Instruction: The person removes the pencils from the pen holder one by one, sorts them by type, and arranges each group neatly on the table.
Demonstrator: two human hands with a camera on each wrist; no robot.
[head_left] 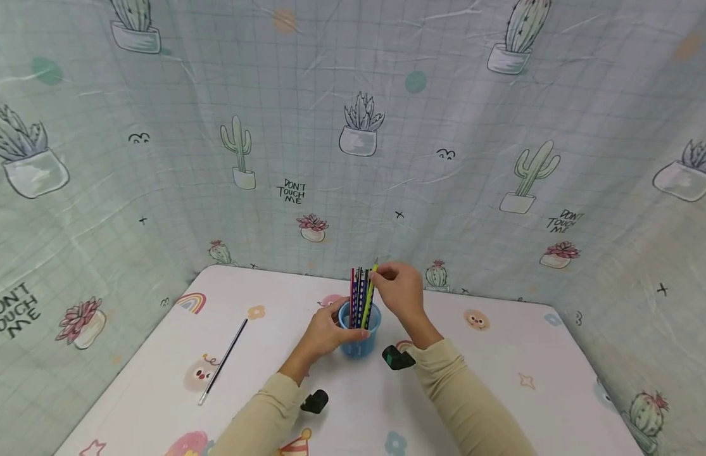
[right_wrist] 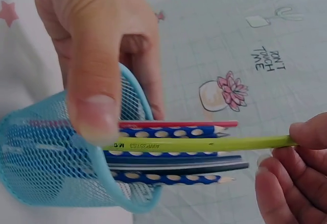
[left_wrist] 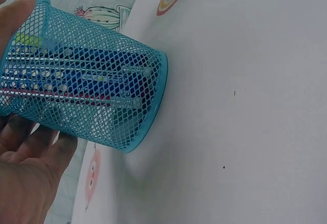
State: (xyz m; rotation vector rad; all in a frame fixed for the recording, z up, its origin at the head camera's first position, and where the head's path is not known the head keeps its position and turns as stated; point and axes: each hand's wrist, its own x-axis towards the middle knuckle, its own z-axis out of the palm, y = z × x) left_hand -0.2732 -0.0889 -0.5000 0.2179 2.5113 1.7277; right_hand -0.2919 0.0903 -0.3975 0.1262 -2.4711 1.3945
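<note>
- Desk (head_left: 472, 373): white, printed.
- Left hand (head_left: 321, 329): grip curled round blue mesh cup (head_left: 358, 348) at rim.
- Right hand (head_left: 399, 288): grip pinching yellow-green pencil (right_wrist: 214, 142) near upper end.
- Blue mesh cup: holds several other pencils (right_wrist: 179, 178).
- Dark slim stick (head_left: 223, 361): lies on desk, left of cup.
- Yellow-green pencil: lower part inside cup.

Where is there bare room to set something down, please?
The table is free right of the right sleeve, and between the dark stick and the left hand. The middle is crowded: the left hand holds the mesh cup, the right hand pinches a lime pencil.
</note>
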